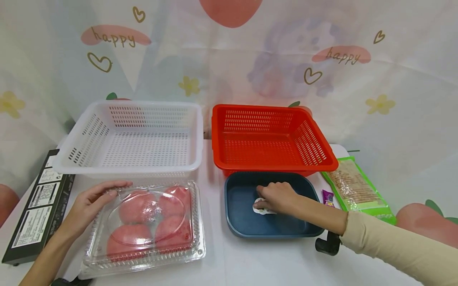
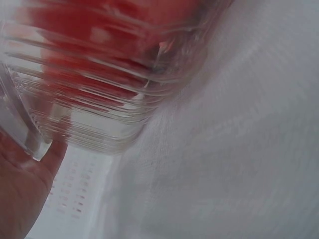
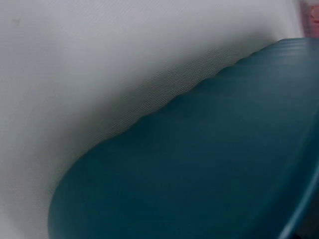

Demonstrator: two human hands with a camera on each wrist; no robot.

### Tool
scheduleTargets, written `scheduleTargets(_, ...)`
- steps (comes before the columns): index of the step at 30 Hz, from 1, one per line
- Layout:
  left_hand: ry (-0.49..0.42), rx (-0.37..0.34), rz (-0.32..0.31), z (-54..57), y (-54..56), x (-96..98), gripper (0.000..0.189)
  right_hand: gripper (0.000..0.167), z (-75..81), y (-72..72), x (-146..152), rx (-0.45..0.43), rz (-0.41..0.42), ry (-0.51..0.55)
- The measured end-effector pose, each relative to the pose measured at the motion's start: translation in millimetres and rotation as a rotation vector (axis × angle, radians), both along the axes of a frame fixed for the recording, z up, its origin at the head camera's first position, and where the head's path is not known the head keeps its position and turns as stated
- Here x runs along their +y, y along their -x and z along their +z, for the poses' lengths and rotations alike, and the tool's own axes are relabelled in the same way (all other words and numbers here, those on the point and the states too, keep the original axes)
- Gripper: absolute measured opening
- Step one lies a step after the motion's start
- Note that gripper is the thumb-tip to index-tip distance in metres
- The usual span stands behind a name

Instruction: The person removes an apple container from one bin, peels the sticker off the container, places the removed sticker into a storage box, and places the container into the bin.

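A clear ribbed plastic box [image 1: 150, 222] with a lid sits at the front left. Several rounded pink-red things [image 1: 130, 240] lie inside it, their kind unclear. At the box's back left corner my left hand [image 1: 87, 204] touches the rim, its thumb and nearly straight fingers spread about the corner. The left wrist view shows this hand [image 2: 22, 184] against the box's edge. My right hand [image 1: 280, 196] reaches into a dark blue basin [image 1: 232, 216] and pinches a small white printed thing [image 1: 262, 210] near its bottom. The right wrist view shows only the basin's outer wall [image 3: 189, 174].
Behind stand a white slotted basket [image 1: 195, 139] and a red slotted basket [image 1: 275, 166]. A black labelled box [image 1: 35, 210] lies at the left edge. To the right are a green-edged packet [image 1: 358, 186] and a small purple wrapper [image 1: 327, 198]. A patterned cloth hangs behind.
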State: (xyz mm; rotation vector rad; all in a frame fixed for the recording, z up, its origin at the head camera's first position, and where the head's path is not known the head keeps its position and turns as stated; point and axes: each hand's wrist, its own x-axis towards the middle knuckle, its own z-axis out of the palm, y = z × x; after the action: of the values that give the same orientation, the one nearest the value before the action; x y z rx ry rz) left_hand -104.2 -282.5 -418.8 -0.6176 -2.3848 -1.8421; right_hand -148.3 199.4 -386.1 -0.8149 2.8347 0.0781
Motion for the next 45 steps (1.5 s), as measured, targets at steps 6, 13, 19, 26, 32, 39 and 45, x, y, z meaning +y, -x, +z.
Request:
scheduleTargets(6, -0.003, -0.003, -0.004, -1.3, -0.3, -0.5, 0.033, 0.031, -1.4, 0.4, 2, -0.029, -0.033, 0.011)
scheduleTargets(13, -0.028, 0.006, -0.021, -0.5, 0.0, -0.1, 0.034, 0.034, -2.2, 2.3, 10, -0.135, -0.039, 0.131)
scheduleTargets(19, 0.009, -0.011, 0.004, 0.1, -0.3, -0.7, 0.033, 0.022, -2.8, 8.6, 22, -0.309, 0.061, 0.269)
scheduleTargets(26, 0.001, 0.004, -0.005, 0.8, 0.6, -0.4, 0.032, 0.018, -1.4, 12.4, 27, -0.389, 0.057, 0.305)
scheduleTargets(32, -0.015, -0.003, -0.015, -0.3, 1.8, 0.6, 0.034, 0.017, -0.1, 11.3, 31, -0.393, 0.029, 0.308)
scheduleTargets(39, -0.010, 0.000, -0.013, 0.4, 1.9, 0.6, 0.033, 0.017, -2.9, 11.3, 37, -0.399, -0.001, 0.295)
scheduleTargets(45, 0.009, 0.003, -0.003, 0.9, -0.1, 0.2, 0.034, 0.018, -2.7, 10.7, 42, -0.414, -0.005, 0.301)
